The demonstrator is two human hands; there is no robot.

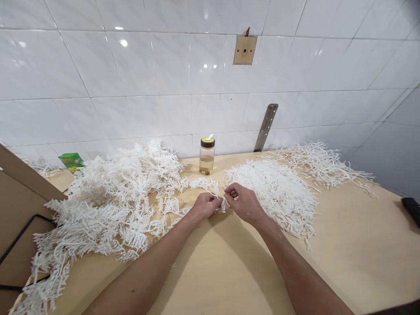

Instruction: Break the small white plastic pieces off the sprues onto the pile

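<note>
My left hand (pixel 206 204) and my right hand (pixel 244 202) meet over the middle of a light wooden table (pixel 354 245). Both are closed in a pinch on one small white plastic comb-like strip (pixel 221 204) held between them. A large heap of joined white plastic strips (pixel 111 205) lies to the left. To the right is a flatter pile of loose white plastic sticks (pixel 275 192), close to my right hand.
A clear jar with a dark lid (pixel 207 155) stands at the back by the white tiled wall. More white plastic frames (pixel 323 164) lie at the far right. A green box (pixel 72 160) sits back left, brown cardboard (pixel 19 205) at the left edge, and a black object (pixel 412 209) far right.
</note>
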